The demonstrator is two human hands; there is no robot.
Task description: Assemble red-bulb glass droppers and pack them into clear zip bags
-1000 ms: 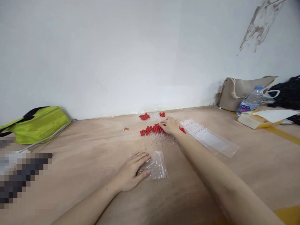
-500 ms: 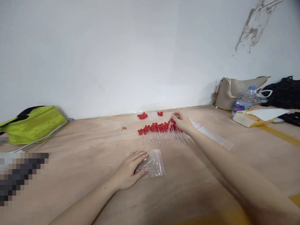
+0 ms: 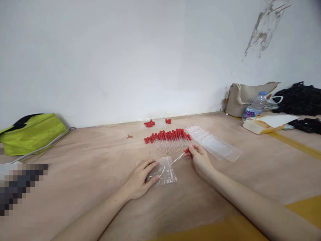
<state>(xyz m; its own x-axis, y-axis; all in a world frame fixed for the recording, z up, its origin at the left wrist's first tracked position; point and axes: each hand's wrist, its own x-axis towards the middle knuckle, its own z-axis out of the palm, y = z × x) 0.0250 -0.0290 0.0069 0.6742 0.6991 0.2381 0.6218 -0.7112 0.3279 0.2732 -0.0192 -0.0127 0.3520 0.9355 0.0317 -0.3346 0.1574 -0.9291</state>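
Observation:
My right hand (image 3: 198,157) pinches a glass dropper (image 3: 187,150) by its red rubber bulb. The clear tube slants down to the left, and its tip is at the mouth of a clear zip bag (image 3: 167,174). Whether the tip is inside the bag, I cannot tell. My left hand (image 3: 141,175) lies over the bag's left side, fingers stretched out and thumb apart, pressing it to the table. Just beyond both hands lies a row of droppers (image 3: 168,135) with red bulbs, their tubes pointing toward me.
Flat zip bags (image 3: 213,144) lie overlapped right of the droppers. Loose red bulbs (image 3: 149,123) sit on clear plastic near the wall. A tissue pack (image 3: 255,125), water bottle (image 3: 255,105) and beige bag (image 3: 247,98) stand at right. A yellow-green bag (image 3: 35,134) lies at left.
My right hand has come from the dropper row toward me, bringing one dropper to the bag's mouth. My left hand stays on the bag. The flat zip bags at right are uncovered.

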